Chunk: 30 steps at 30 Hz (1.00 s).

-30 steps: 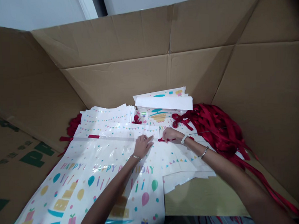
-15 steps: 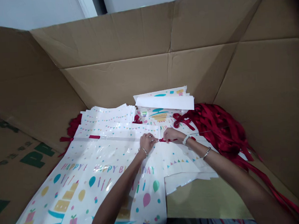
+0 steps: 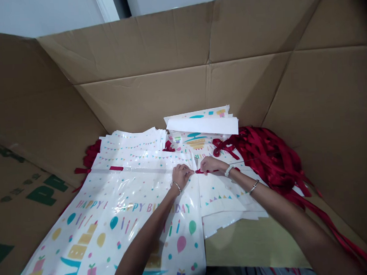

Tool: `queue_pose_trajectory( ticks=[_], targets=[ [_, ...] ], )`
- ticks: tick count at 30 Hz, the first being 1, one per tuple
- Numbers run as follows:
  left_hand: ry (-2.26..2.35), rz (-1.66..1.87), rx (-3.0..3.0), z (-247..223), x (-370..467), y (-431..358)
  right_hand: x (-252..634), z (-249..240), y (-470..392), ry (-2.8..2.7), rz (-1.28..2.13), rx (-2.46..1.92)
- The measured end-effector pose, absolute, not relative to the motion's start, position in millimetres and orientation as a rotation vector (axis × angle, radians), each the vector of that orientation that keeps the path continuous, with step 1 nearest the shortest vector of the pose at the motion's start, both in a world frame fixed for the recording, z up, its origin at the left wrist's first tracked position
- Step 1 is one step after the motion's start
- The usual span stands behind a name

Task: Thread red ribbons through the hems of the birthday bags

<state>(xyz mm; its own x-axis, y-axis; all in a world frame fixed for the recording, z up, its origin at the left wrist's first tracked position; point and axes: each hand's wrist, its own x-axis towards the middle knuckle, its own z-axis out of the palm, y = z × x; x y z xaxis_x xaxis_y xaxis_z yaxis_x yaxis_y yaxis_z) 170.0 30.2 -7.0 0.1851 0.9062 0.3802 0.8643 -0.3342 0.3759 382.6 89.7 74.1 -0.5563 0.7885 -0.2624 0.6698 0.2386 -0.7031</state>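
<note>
Pinching the red ribbon point(image 3: 198, 171) with my right hand point(image 3: 210, 165), the nearer; it runs nine-to-three, at three o'clock from my left hand point(image 3: 181, 175), whose grip I cannot tell.

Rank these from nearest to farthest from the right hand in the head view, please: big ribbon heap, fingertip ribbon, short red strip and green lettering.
1. Fingertip ribbon: at the right hand.
2. Big ribbon heap: to the right.
3. Short red strip: leftward, on the printed sheet.
4. Green lettering: far left, on the cardboard wall.
</note>
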Motion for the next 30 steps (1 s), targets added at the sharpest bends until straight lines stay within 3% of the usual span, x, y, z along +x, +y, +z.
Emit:
queue_pose_trajectory(
  ticks=[8,15,20,30],
  targets=[
    [1.760,0.912,2.342,-8,168,29,382,67,95,-2.486,1.187,-1.217],
    [1.753,0.895,2.347,-13,166,34,383,52,99,-2.300,1.409,-1.124],
    [1.510,0.819,2.482,-11,150,22,382,43,110,-2.186,1.619,-1.215],
    [1.302,0.779,2.628,-13,133,2,361,43,116,-2.213,1.736,-1.122]
  ],
)
